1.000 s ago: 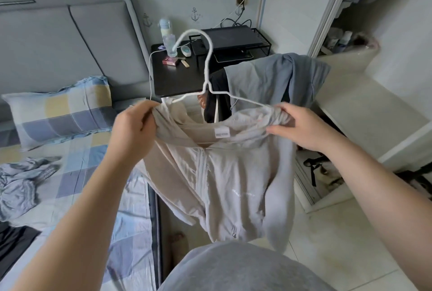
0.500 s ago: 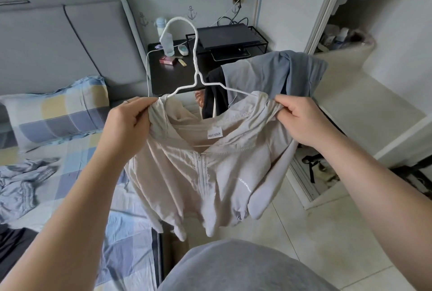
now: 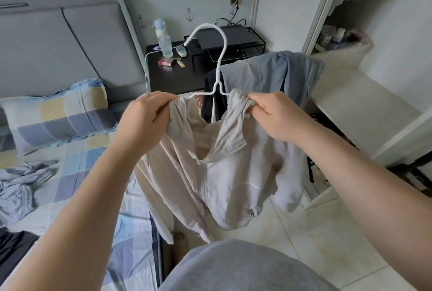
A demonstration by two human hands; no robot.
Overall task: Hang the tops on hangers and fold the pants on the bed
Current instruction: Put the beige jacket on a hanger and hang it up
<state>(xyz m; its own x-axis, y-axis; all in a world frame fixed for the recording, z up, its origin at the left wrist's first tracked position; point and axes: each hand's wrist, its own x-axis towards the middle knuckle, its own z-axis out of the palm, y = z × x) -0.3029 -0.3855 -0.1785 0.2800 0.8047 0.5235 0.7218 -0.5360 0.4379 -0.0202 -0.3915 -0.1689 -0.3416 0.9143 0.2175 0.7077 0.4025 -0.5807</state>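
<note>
A beige zip jacket hangs in front of me on a white wire hanger, whose hook rises above the collar. My left hand grips the jacket's left shoulder together with the hanger arm. My right hand grips the bunched right shoulder. The hanger's arms are mostly hidden inside the fabric. On the checked bed lie a crumpled grey-blue garment and a black garment at the lower left.
A grey and a dark garment hang behind the jacket. A black nightstand holds a bottle, small items and a black rack. An open wardrobe stands at the right, with pale tiled floor below. A checked pillow leans by the headboard.
Both hands have drawn closer together near the hanger's neck, bunching the jacket's shoulders. The jacket's back label is no longer showing and the collar has folded inward.
</note>
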